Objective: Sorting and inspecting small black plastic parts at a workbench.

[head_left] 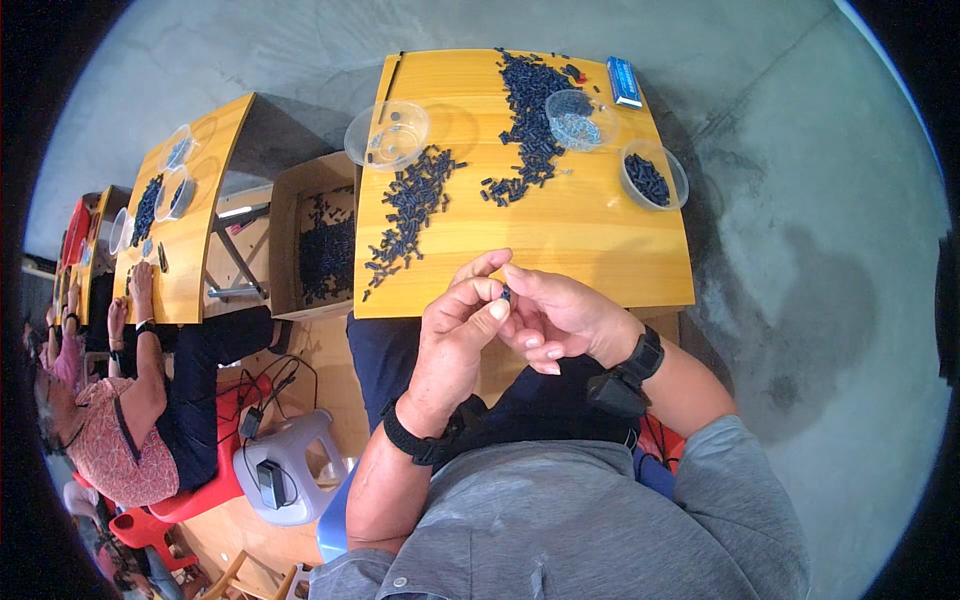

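Observation:
Both hands meet in front of the table's near edge. My left hand (455, 335) pinches a small dark piece (506, 294) between thumb and forefinger. My right hand (570, 312) comes in from the other side, palm partly turned up. Its thumb reaches the left fingertips and its other fingers curl beneath; what it grips is too small and hidden to tell. Beyond the hands, many short black tubular pieces lie in a near-left pile (408, 215) and a larger far pile (535, 110) on the yellow wooden table (600, 230).
Clear plastic tubs stand on the table: one at left (388, 135), one with small silvery parts (577, 130), one with black pieces (650, 178). A blue box (623, 82) lies far right. A cardboard carton (285, 245) sits left. Another person (140, 420) works further left.

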Motion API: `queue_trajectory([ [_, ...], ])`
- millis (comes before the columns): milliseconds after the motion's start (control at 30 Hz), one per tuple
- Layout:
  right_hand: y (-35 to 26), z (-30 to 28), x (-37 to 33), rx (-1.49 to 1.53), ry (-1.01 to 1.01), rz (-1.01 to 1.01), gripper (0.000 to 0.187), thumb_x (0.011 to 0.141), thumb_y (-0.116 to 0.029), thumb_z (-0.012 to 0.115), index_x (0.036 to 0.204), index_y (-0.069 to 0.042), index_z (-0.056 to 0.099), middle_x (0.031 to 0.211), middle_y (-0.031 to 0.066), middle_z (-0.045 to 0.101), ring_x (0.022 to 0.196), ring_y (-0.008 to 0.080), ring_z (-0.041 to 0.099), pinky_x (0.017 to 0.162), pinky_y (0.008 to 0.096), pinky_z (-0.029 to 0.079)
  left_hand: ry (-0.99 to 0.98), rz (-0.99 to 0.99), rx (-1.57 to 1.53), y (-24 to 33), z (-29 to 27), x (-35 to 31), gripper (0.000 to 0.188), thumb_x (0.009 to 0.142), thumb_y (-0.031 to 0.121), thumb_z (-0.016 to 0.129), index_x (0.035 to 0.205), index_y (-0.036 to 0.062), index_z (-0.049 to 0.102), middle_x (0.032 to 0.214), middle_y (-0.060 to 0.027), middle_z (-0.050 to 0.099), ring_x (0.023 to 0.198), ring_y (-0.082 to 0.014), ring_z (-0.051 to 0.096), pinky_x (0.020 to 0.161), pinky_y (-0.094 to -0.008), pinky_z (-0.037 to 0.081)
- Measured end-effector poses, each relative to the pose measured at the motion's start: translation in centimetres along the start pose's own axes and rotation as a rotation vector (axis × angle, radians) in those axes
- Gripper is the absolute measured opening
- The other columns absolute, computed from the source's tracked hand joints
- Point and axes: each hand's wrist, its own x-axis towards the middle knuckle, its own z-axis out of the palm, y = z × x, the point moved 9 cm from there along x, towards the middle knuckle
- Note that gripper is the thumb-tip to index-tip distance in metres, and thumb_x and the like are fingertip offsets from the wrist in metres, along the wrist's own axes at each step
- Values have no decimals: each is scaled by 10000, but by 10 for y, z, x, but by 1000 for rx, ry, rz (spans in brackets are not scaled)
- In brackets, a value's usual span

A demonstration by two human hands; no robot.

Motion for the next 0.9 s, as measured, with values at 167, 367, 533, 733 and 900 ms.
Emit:
queue_trajectory([
  [167,5,0,1,30,-53,34,592,904,-601,385,705,-62,528,468,-19,422,295,94,430,305,286,436,-50,-44,56,-4,0,1,112,864,76,566,910,-8,627,1380,-128,415,1184,-198,466,977,-350,374],
  [367,3,3,0,-76,31,6,552,921,-561,383,621,-102,444,442,-39,370,285,79,413,306,290,438,-7,-83,23,-4,0,-1,162,848,-28,571,987,-16,653,1282,-188,510,1240,-244,442,1017,-337,341],
  [533,3,-1,0,-114,113,13,515,917,-531,416,597,-128,387,440,-56,340,285,65,389,300,291,436,25,-96,18,-5,-2,-3,198,845,-43,563,1020,-18,652,1258,-195,531,1255,-250,430,1037,-344,328],
  [733,9,-4,0,45,238,-43,475,907,-490,474,595,-148,369,442,-59,305,282,55,339,289,281,419,67,-149,-13,-13,-7,-4,215,843,-75,524,1013,-33,649,1234,-180,553,1198,-243,491,990,-323,386],
  [900,20,3,11,257,248,-103,431,899,-455,495,594,-177,373,436,-76,290,291,54,303,296,288,394,108,-210,58,-23,-18,-2,225,834,-89,494,987,-36,651,1160,-160,604,1081,-202,564,905,-300,456],
])
